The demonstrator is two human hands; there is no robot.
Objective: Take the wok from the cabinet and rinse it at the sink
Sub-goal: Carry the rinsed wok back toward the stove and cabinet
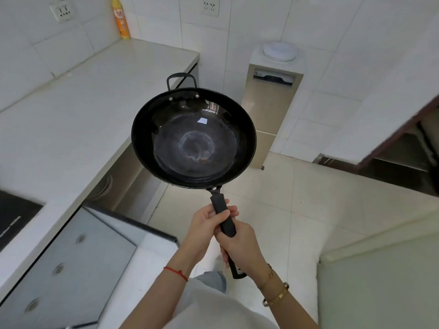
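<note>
A black wok with a pale ring stain on its bottom hangs level in the air over the floor, its loop handle pointing away from me. Both hands grip its long black handle. My left hand wraps the handle nearer the pan, and my right hand holds it just behind, closer to my body. The open cabinet under the white counter lies to the left of the wok. No sink is in view.
A cabinet door swings open at lower left. An orange bottle stands in the counter's far corner. A black cooktop sits at the left edge. A water dispenser stands against the far wall. Another counter runs along the right.
</note>
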